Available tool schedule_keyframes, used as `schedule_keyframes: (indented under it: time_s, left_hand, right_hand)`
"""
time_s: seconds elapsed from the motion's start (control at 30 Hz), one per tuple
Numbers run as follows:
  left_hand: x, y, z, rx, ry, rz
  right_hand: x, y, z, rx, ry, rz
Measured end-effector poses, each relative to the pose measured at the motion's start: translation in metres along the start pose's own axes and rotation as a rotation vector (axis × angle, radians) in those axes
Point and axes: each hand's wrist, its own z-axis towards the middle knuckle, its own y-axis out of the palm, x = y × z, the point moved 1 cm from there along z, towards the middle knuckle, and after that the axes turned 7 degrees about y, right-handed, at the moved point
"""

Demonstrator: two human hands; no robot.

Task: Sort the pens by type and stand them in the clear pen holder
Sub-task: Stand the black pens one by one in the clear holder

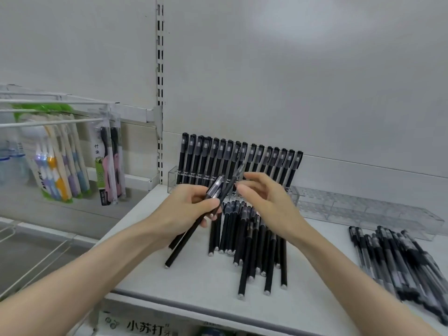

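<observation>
the left hand [191, 209] is closed around a small bunch of black pens [194, 226] above the white shelf [194, 282], thumb pressed over the barrels and fingers curled beneath. the bunch runs diagonally, its long axis from lower left to upper right: the capped ends with translucent grey grips stick out past the thumb toward the holder, and the flat butt ends hang down toward the front of the shelf. the right hand [264, 200] is just beside it with fingers loosely spread, its fingertips at the upper part of one pen of the bunch; whether they pinch that pen cannot be told. behind both hands a row of black pens [240, 161] stands upright, caps up, in the clear pen holder [172, 178] against the back panel. under the hands a loose pile of black pens [252, 248] lies on the shelf, pointing mostly front to back. well to the right a second heap of pens [397, 263] lies slanted.
</observation>
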Motion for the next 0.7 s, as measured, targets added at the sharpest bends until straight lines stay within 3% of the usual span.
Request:
schedule_keyframes:
  time_s: [0.13, 0.27, 0.47, 0.7]
  left_hand:
    - [0.008, -0.002, 0.008, -0.071, 0.107, -0.056]
    - [0.002, -0.002, 0.024, -0.088, 0.161, -0.002]
    - [-0.004, -0.003, 0.070, 0.125, 0.203, 0.028]
    - [-0.016, 0.004, 0.090, 0.211, 0.242, 0.060]
  right_hand:
    - [-0.016, 0.003, 0.020, 0.164, 0.084, 0.250]
    - [-0.024, 0.001, 0.031, 0.297, 0.047, 0.458]
    - [-0.026, -0.019, 0.053, 0.478, -0.057, 0.321]
    - [-0.015, -0.020, 0.080, 0.533, -0.182, 0.065]
